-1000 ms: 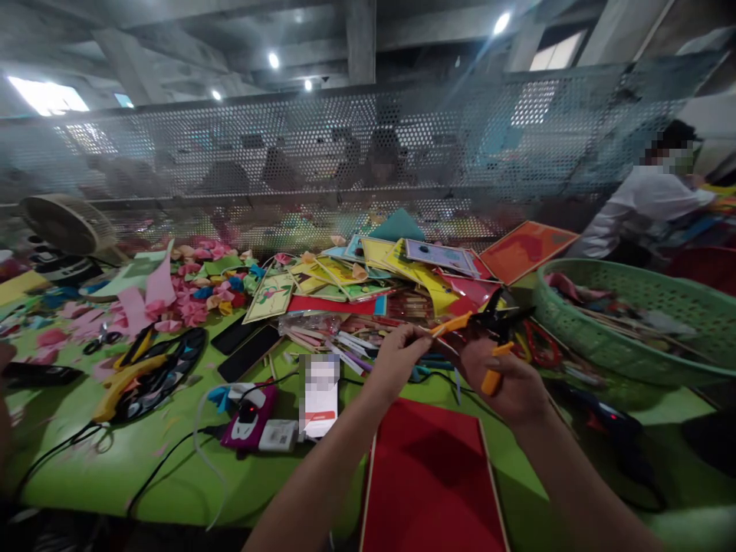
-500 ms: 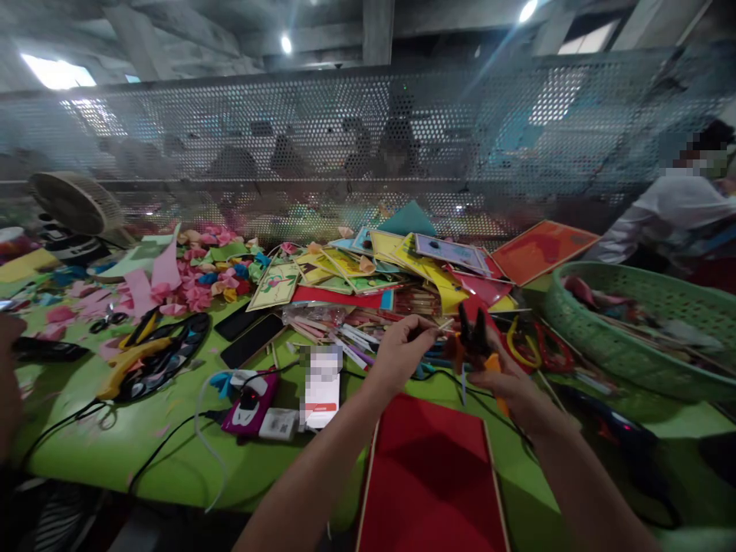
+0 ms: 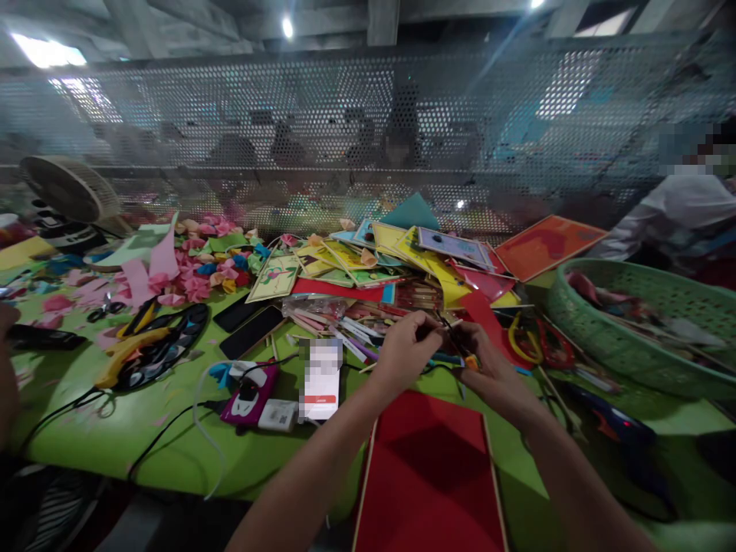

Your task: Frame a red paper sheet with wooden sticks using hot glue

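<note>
My left hand (image 3: 409, 346) is closed in a pinch on a thin pale stick (image 3: 454, 323), most of it hidden by the fingers. Close beside it, my right hand (image 3: 493, 369) is wrapped around cutting pliers (image 3: 471, 361) with orange handles. The dark jaws of the pliers are at the stick, next to my left fingertips; whether they touch it I cannot tell. Below both hands lies a red rectangular panel (image 3: 428, 483) edged with thin pale strips along its long sides.
Behind my hands is a heap of colourful cards (image 3: 396, 245), with pens and sticks in front. A green basket (image 3: 644, 330) and glue gun (image 3: 615, 418) stand right. Left are phones (image 3: 253, 332), a purple power strip (image 3: 253, 395), a yellow glue gun (image 3: 129, 356) and another person's hand (image 3: 7, 318).
My right hand has brought the pliers left and turned them, so the jaws now meet my left hand at the stick. The left hand has stayed nearly in place.
</note>
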`<action>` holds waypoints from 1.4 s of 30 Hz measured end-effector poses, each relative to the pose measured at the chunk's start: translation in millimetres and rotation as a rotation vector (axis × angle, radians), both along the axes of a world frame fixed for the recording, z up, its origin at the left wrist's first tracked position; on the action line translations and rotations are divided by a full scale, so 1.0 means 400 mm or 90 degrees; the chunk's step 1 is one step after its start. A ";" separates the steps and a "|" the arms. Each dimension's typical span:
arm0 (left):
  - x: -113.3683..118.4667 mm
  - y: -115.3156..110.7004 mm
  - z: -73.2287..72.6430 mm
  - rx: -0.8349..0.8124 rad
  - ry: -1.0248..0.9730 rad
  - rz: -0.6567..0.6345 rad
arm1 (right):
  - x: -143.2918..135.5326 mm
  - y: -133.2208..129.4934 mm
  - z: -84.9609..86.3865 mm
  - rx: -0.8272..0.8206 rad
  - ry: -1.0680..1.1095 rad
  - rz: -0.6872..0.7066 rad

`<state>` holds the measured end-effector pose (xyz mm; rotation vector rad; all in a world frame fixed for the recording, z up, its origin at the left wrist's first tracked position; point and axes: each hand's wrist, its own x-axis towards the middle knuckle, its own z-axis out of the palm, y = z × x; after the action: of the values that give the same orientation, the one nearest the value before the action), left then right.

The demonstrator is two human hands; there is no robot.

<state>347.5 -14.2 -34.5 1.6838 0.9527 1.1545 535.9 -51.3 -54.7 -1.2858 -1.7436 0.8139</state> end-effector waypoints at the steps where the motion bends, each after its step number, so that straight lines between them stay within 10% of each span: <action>1: 0.000 0.000 0.000 0.007 0.010 0.000 | 0.000 0.000 0.000 0.005 -0.015 -0.004; 19: 0.006 0.000 -0.010 0.115 0.139 0.003 | -0.004 0.011 -0.009 0.035 -0.152 -0.042; 42: -0.011 -0.003 0.003 0.145 0.288 0.006 | 0.028 0.043 -0.077 -0.098 0.113 -0.012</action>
<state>343.3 -15.6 -33.3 2.1852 1.1330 0.9287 547.1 -34.2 -85.5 -1.2850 -1.5514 1.0359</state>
